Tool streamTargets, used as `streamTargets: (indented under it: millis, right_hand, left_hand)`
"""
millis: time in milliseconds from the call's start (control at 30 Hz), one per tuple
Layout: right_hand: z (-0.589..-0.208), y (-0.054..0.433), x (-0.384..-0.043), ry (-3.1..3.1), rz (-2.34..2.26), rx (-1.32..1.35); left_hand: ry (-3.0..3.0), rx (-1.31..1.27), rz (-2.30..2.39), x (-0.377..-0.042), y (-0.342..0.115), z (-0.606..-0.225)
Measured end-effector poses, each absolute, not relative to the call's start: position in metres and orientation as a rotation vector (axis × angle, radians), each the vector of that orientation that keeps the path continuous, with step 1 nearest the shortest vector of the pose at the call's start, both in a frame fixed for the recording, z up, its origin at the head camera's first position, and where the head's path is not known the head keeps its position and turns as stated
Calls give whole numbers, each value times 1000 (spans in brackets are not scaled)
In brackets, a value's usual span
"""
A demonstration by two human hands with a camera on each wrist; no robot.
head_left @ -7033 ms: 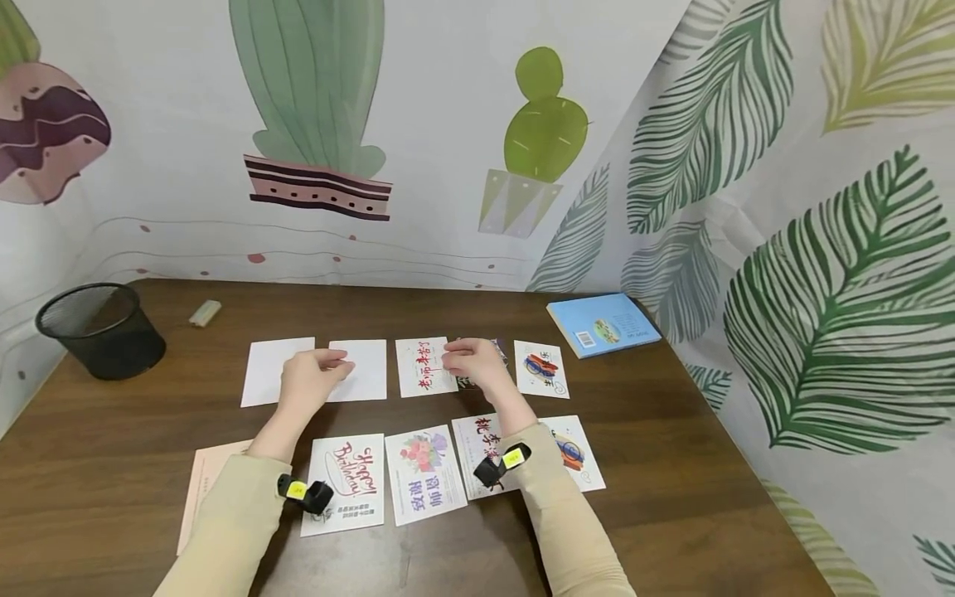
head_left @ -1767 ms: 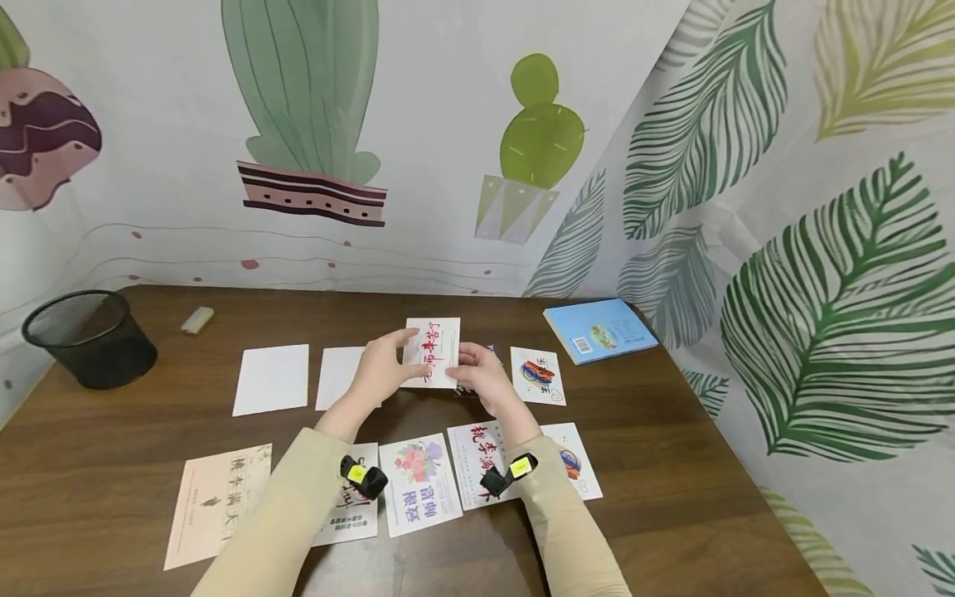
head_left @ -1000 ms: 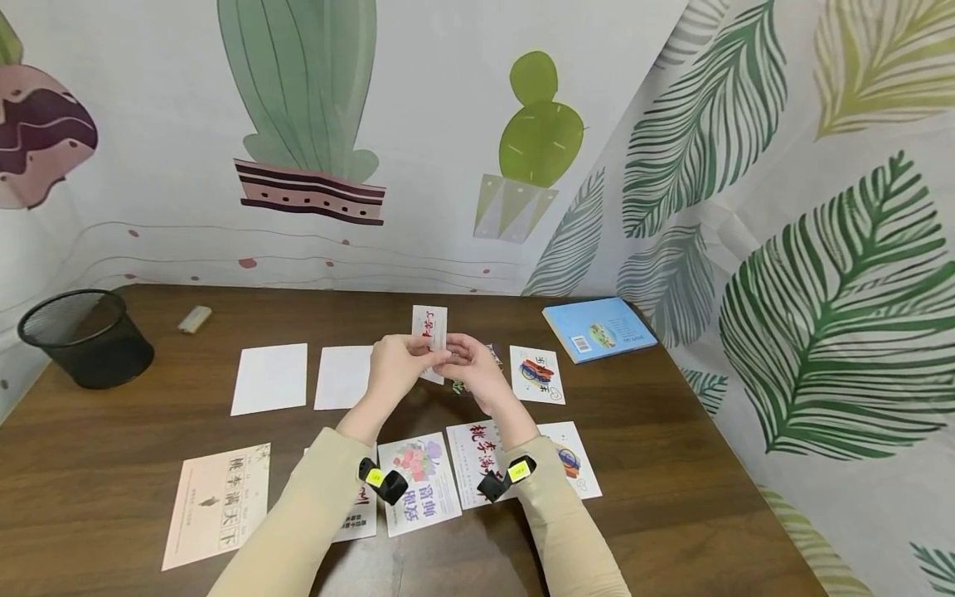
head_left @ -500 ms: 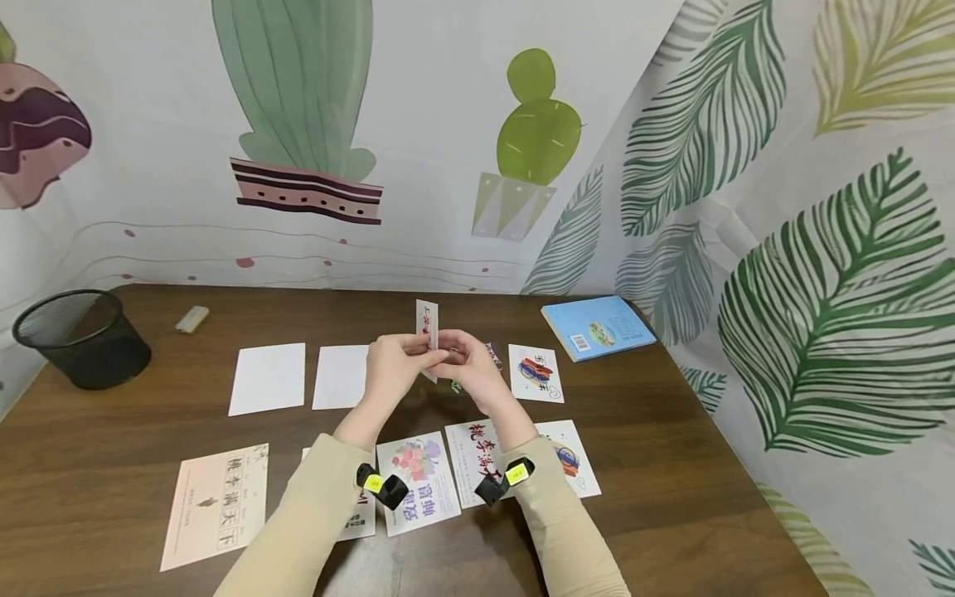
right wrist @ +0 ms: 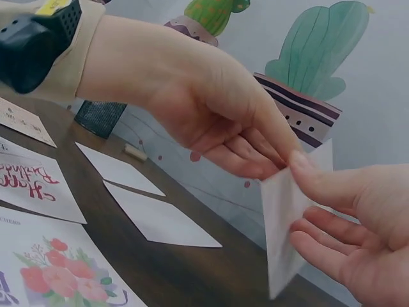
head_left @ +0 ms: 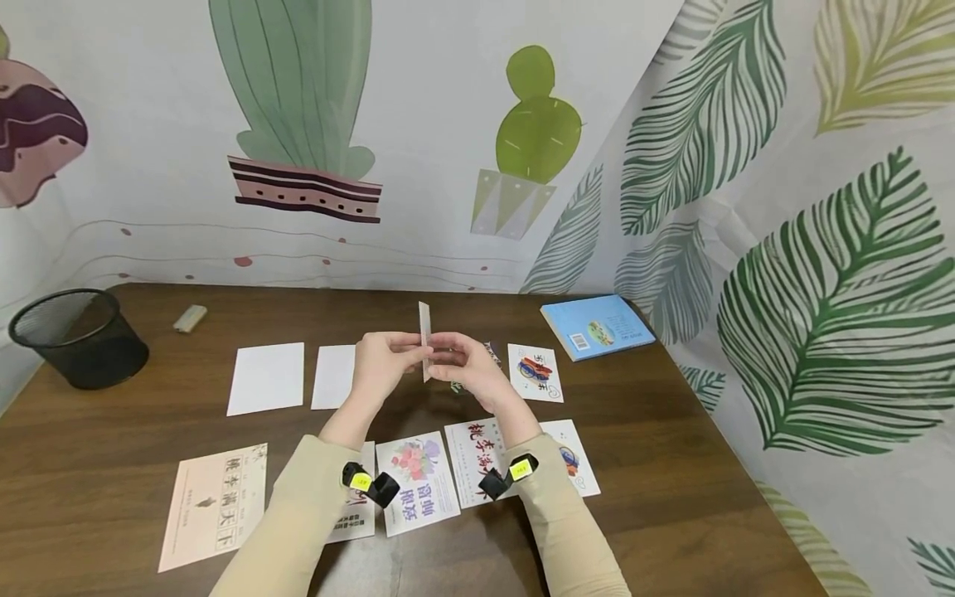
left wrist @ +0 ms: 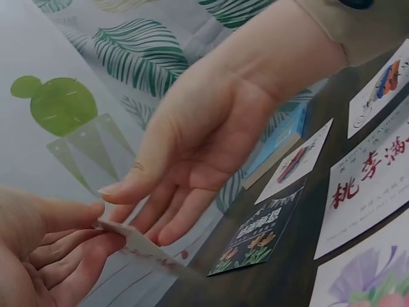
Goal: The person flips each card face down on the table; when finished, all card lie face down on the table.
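Note:
Above the far row of cards, a greeting card (head_left: 425, 321) stands upright, nearly edge-on in the head view. My left hand (head_left: 379, 365) pinches its left side between thumb and fingers. My right hand (head_left: 477, 371) is at the card's other side, fingers and thumb apart and fingertips right at its surface. A plain white face of the greeting card (right wrist: 281, 224) shows in the right wrist view. Behind my right hand, a dark card with flowers (left wrist: 249, 240) lies on the table, mostly hidden in the head view.
Two blank white cards (head_left: 266, 379) lie at far left and a colourful card (head_left: 535, 373) at right. Nearer are a pink card (head_left: 214, 506), a flower card (head_left: 418, 482) and several others. A mesh pen holder (head_left: 82, 348), an eraser (head_left: 190, 318) and a blue book (head_left: 598, 327) stand farther back.
The card with red writing has been lifted from the far row and turned from facing me to nearly edge-on. My left hand has moved right from the blank cards to it.

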State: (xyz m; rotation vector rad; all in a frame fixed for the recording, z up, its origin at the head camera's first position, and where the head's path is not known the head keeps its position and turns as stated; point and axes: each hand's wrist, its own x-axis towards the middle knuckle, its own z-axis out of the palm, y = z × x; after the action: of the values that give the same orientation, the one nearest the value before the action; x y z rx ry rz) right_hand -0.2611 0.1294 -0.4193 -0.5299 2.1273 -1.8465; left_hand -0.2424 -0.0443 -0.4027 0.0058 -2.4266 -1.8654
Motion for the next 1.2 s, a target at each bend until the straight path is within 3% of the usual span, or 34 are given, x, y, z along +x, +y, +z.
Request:
streamTargets:
  millis: [400, 1200]
  right_hand:
    - [-439, 140, -271, 2300, -1993, -33]
    - [-446, 133, -271, 2329, -1792, 89]
  left_hand:
    - [-2411, 132, -1976, -247, -62, -407]
    - [-2700, 283, -1720, -254, -83, -436]
